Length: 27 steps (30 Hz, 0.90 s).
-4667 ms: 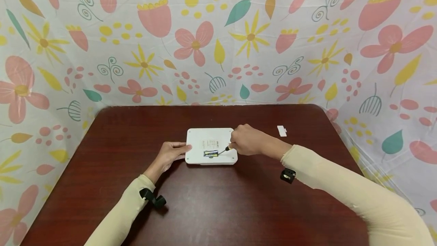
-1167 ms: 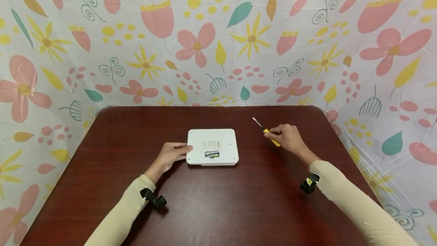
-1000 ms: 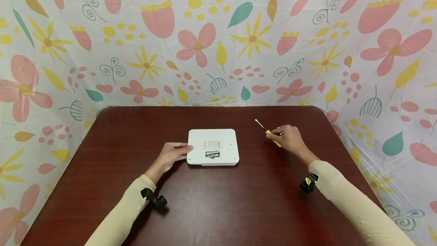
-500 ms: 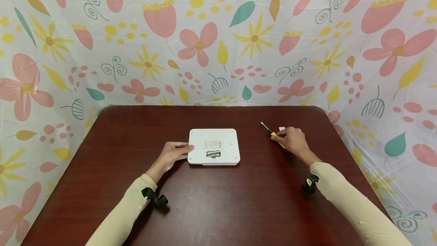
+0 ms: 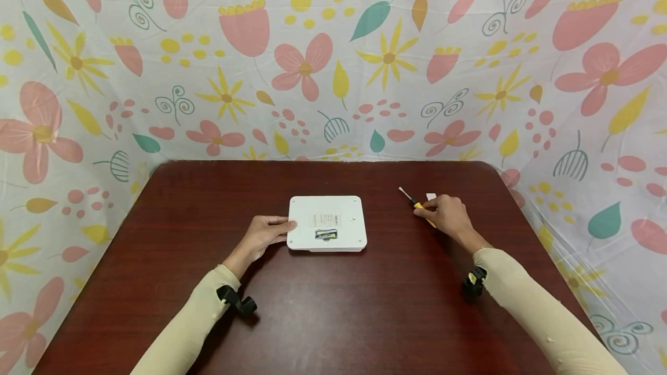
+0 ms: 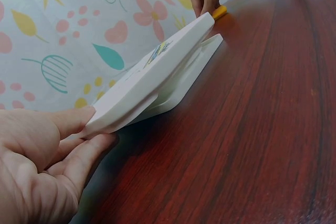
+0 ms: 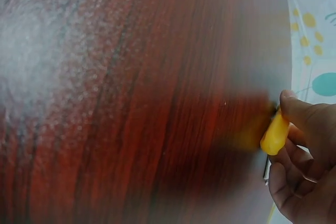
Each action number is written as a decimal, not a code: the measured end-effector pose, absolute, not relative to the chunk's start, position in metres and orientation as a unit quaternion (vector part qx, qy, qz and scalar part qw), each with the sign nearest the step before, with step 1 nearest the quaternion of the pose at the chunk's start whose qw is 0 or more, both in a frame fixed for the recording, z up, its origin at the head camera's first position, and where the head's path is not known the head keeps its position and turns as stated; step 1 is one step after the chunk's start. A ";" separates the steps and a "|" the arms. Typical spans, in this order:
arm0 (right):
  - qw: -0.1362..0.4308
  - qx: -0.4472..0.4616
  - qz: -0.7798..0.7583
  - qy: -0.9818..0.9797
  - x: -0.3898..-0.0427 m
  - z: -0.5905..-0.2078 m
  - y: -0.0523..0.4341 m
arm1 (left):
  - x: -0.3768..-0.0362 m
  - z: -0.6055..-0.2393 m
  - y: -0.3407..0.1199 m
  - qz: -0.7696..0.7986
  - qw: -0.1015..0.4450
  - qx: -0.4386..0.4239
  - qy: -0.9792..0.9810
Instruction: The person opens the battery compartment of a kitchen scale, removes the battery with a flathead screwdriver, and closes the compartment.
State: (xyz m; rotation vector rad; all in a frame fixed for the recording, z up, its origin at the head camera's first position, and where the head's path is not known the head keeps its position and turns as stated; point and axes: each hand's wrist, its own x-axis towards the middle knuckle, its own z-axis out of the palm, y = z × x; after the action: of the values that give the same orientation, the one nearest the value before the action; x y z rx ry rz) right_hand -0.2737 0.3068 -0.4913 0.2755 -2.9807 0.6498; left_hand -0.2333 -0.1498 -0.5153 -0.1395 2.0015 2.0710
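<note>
A flat white device [image 5: 328, 211] with rounded corners lies with its back up, a label on it and its small battery compartment [image 5: 326, 234] uncovered. Batteries show inside. My left hand [image 5: 260, 239] pinches the device's left edge, thumb on top and fingers beneath; the left wrist view shows that edge raised off the table. To the right, my right hand [image 5: 449, 214] holds a screwdriver [image 5: 418, 205] by its yellow handle between thumb and fingers. Its metal tip points away to the far left. Partly hidden behind the right hand is a small white battery cover [image 5: 431, 196].
Everything stands on a dark red-brown wooden table [image 5: 323, 311] with rounded far corners. A flower-patterned curtain [image 5: 333, 62] hangs behind and along both sides. Each forearm carries a black wrist camera.
My right hand has drawn the screwdriver away from the battery compartment and moved it right, beside the battery cover. The left hand keeps its pinch on the device.
</note>
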 end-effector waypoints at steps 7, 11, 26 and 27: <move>0.033 0.084 0.217 -0.972 -0.273 -0.490 0.310 | -0.233 -0.515 -0.150 0.715 0.128 -0.046 0.686; 0.046 0.089 0.214 -0.972 -0.273 -0.485 0.312 | -0.234 -0.515 -0.150 0.714 0.129 -0.045 0.686; 0.098 0.204 0.201 -0.953 -0.270 -0.426 0.266 | -0.233 -0.513 -0.150 0.715 0.129 -0.052 0.685; 0.097 0.215 0.204 -0.950 -0.268 -0.421 0.258 | -0.233 -0.513 -0.150 0.715 0.129 -0.051 0.685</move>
State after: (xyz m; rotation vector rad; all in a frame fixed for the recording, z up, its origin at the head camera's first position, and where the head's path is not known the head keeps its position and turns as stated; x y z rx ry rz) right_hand -0.2679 0.2582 -0.4212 0.6352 -2.8132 0.6026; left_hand -0.2330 -0.1502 -0.5133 -0.1484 1.9913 2.0784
